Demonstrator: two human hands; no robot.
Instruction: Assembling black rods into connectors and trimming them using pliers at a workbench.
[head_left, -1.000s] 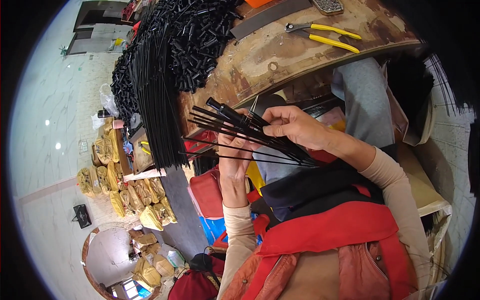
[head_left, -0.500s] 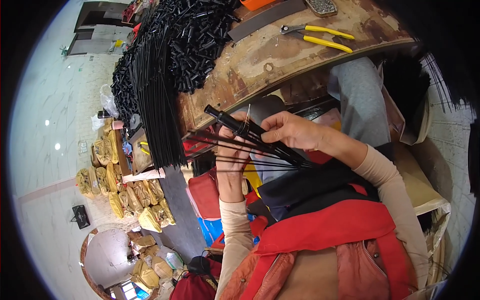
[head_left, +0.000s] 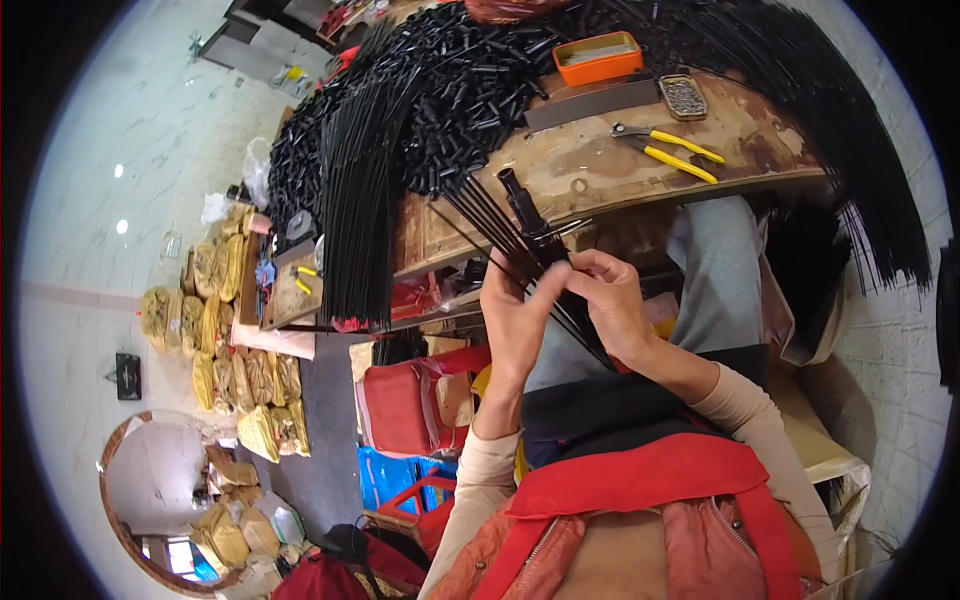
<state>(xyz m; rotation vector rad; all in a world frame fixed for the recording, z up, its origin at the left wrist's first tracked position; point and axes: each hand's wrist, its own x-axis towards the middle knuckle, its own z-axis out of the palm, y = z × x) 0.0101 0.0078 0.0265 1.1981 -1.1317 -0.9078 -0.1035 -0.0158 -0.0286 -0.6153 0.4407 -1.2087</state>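
A black plastic tube (head_left: 522, 205) with a narrower top end stands tilted over my lap. Thin black rods (head_left: 487, 217) run alongside it, fanning out toward the upper left and emerging below my hands. My left hand (head_left: 514, 325) is closed around the rods, its thumb against the lower part of the tube. From the other side, my right hand (head_left: 618, 312) pinches close to the tube's lower end. Fingers hide the spot where tube and rods meet. A thin pale wire (head_left: 572, 227) sticks out beside the tube, just above my right fingers.
Ahead is a worn wooden bench (head_left: 470, 215) bearing a heap of black tubes (head_left: 450, 100) and bundles of black rods (head_left: 365, 190). Yellow-handled pliers (head_left: 672, 152), an orange box (head_left: 598, 58) and a dish of small metal pieces (head_left: 683, 97) lie there. Yellow packages (head_left: 262, 385) stand left.
My view has shifted, showing more of the bench. The tube is more upright, and the rods that pointed left now point up beside it. My left thumb has come across to the tube.
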